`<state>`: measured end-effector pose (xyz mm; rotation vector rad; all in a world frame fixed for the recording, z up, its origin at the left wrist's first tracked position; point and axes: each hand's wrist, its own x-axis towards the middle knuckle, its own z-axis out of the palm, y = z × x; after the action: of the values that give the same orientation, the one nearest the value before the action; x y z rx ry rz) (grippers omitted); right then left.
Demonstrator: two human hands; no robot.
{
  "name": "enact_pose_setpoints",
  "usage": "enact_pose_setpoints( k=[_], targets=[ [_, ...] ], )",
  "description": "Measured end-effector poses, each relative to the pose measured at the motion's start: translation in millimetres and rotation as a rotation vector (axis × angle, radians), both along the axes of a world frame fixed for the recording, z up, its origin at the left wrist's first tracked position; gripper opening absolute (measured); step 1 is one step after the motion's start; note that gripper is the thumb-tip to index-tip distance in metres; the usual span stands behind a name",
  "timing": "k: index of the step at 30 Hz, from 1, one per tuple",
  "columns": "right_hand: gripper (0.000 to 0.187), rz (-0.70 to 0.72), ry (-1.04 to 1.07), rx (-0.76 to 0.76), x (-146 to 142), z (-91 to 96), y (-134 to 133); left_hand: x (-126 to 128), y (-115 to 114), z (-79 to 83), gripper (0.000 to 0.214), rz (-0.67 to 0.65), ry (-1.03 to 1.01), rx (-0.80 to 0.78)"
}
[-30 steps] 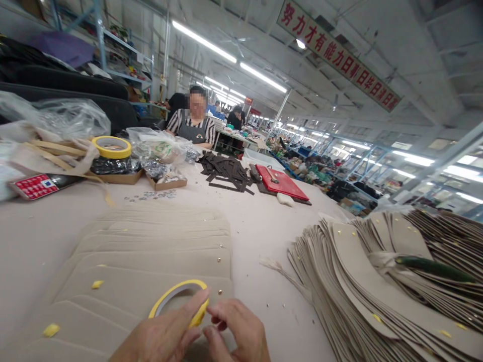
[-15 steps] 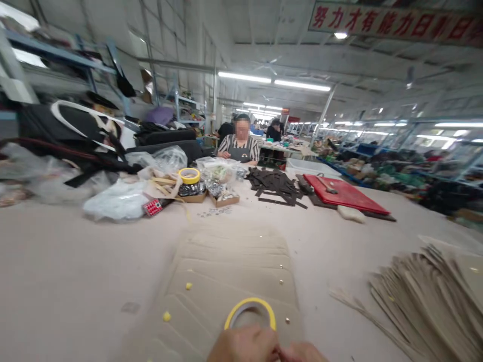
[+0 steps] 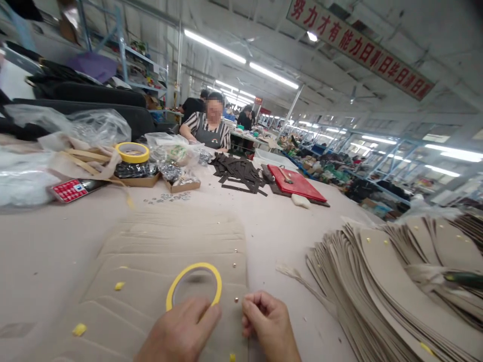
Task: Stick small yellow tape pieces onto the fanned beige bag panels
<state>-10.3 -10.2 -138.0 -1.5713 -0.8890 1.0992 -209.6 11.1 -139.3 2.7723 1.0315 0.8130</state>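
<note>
Your left hand (image 3: 181,332) grips the yellow tape roll (image 3: 194,265), thumb on its near rim, the roll tipped up just beyond your fingertips over the beige panels (image 3: 169,241). Your right hand (image 3: 269,327) sits just beside it, fingers (image 3: 256,306) curled tight; whether they pinch anything, I can't tell.

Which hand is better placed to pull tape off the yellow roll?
Probably the right. The left hand holds the tape roll steady, while the right hand sits just beside its rim, fingers curled.
</note>
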Motion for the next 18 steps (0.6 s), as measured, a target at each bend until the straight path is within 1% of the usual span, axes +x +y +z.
enact_pose_setpoints(
  k=[4,6,10,13,15,17,18],
  targets=[
    [0.048,0.051,-0.142,0.007,3.2,-11.7,1.0,2.0,6.8,-20.4,0.036,0.066,0.099,-0.062],
    [0.042,0.083,-0.254,0.025,2.2,-16.3,1.3,4.0,6.6,-25.5,0.037,0.091,0.127,-0.065],
    [0.029,0.178,-0.583,0.168,0.5,-19.6,3.1,5.0,4.1,-23.4,0.034,0.092,0.136,-0.065],
    [0.029,0.216,-0.769,0.260,-0.8,-21.1,5.2,3.8,2.9,-20.2,0.031,0.074,0.140,-0.090],
    [0.029,0.223,-0.813,0.268,-1.6,-21.4,7.0,3.1,2.6,-20.4,0.030,0.073,0.144,-0.096],
    [0.027,0.217,-0.786,0.250,-1.6,-20.3,9.0,2.6,2.8,-21.6,0.031,0.082,0.146,-0.095],
    [0.023,0.202,-0.755,0.226,-1.0,-19.3,9.7,2.5,3.2,-22.3,0.032,0.085,0.147,-0.097]
  ],
)
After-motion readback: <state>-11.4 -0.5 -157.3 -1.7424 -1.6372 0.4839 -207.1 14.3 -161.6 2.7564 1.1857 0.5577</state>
